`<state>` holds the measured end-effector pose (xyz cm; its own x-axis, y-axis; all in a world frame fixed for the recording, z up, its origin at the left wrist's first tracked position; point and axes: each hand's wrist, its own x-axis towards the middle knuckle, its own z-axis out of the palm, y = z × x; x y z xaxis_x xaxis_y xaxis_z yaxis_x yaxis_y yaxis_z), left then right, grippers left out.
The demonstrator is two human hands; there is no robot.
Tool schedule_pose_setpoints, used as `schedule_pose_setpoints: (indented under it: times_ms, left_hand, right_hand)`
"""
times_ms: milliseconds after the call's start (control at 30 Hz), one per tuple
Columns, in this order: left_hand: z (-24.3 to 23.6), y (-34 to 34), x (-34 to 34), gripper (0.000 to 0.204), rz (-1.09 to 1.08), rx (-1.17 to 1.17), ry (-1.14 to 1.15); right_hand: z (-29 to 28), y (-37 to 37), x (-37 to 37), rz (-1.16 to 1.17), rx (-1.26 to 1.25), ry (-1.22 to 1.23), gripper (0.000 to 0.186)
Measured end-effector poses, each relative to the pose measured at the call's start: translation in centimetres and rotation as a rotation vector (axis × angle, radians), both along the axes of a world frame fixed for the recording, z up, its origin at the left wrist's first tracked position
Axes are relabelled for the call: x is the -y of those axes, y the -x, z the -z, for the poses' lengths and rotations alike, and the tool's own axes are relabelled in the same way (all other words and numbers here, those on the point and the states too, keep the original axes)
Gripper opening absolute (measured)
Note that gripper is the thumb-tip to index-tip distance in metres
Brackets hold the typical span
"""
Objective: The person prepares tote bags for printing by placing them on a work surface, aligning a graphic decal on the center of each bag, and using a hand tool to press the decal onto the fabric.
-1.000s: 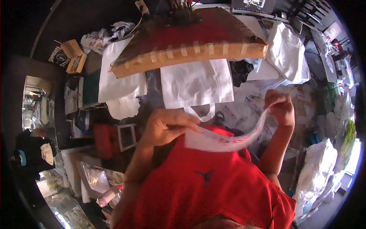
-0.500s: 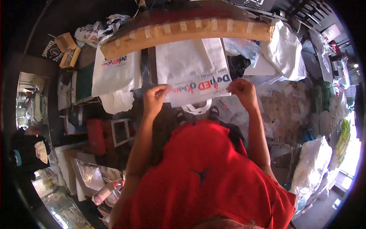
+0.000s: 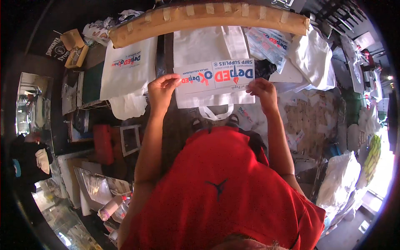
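A thin rectangular sheet with red, blue and black print (image 3: 214, 79) is stretched between my two hands over a white fabric bag (image 3: 198, 46). My left hand (image 3: 162, 92) pinches its left edge between thumb and fingers. At the lower right corner, my right hand (image 3: 264, 93) pinches it the same way. The bag lies flat beneath the sheet, and its handle loop (image 3: 217, 115) hangs over the near edge toward me. Whether the sheet touches the bag, I cannot tell.
Beyond the bag runs a long brown bar with tape strips (image 3: 208, 17). Another printed white bag (image 3: 129, 77) lies to the left. Printed film sheets (image 3: 268, 46) and a heap of white bags (image 3: 310, 58) are at the right. An open cardboard box (image 3: 74, 46) stands far left.
The sheet has been raised slightly away from me and straightened, so its print now shows fully. Both hands shifted a little farther off with it, still pinching its edges.
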<state>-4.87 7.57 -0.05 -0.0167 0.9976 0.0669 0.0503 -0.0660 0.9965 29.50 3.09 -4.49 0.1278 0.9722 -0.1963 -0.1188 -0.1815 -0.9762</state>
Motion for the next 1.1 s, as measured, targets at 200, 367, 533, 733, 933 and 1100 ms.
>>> schedule_pose_setpoints:
  times_ms: [200,367,533,733,933,1100]
  left_hand:
    - [7.2,1.3,-3.4,0.012,0.054,-0.302,0.143]
    - [12.0,0.1,-8.9,0.011,0.017,-0.579,-0.078]
    - [13.3,-0.5,-11.5,0.021,-0.052,-0.74,-0.065]
    - [15.2,1.5,-14.6,0.042,-0.267,-0.947,0.054]
    - [14.4,1.1,-16.1,0.04,-0.174,-1.033,0.248]
    - [13.9,1.4,-16.6,0.039,-0.138,-1.039,0.258]
  right_hand:
    - [4.1,0.2,-1.7,-0.181,0.279,0.134,0.017]
    - [6.3,0.3,-6.1,-0.21,0.703,0.082,0.023]
    - [6.2,-1.9,-11.9,0.07,1.056,0.009,0.037]
    - [7.2,-1.2,-17.1,0.127,1.189,0.145,0.051]
    - [7.3,-0.7,-18.6,0.151,1.144,0.243,0.052]
    - [9.1,-2.6,-19.0,0.128,1.091,0.179,0.036]
